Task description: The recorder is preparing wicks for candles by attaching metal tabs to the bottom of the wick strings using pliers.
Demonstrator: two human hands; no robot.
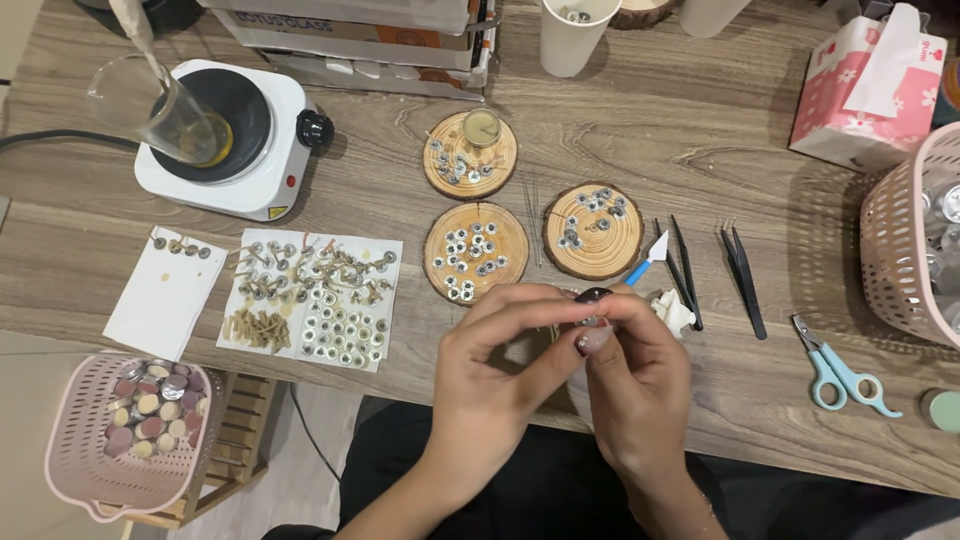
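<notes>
My left hand (500, 365) and my right hand (635, 365) meet over the near edge of the wooden table (700, 130), fingertips pinched together on a tiny metal piece (590, 320) that is mostly hidden by the fingers. Just beyond my hands lie three round wood slices: the front-left wood slice (475, 252) and the right wood slice (593, 230) carry several small metal wick tabs, and the far wood slice (470, 155) also holds a small filled cup (481, 127). A white lump (675, 312) lies by my right thumb.
White paper sheets (310, 300) with wicks and tabs lie at left, behind them a hotplate (225, 135) with a glass beaker (160, 105). Tweezers (745, 270), dark picks (685, 265), blue scissors (840, 372), a tissue box (865, 90), a paper cup (575, 35), and pink baskets (135, 430) (905, 240) surround.
</notes>
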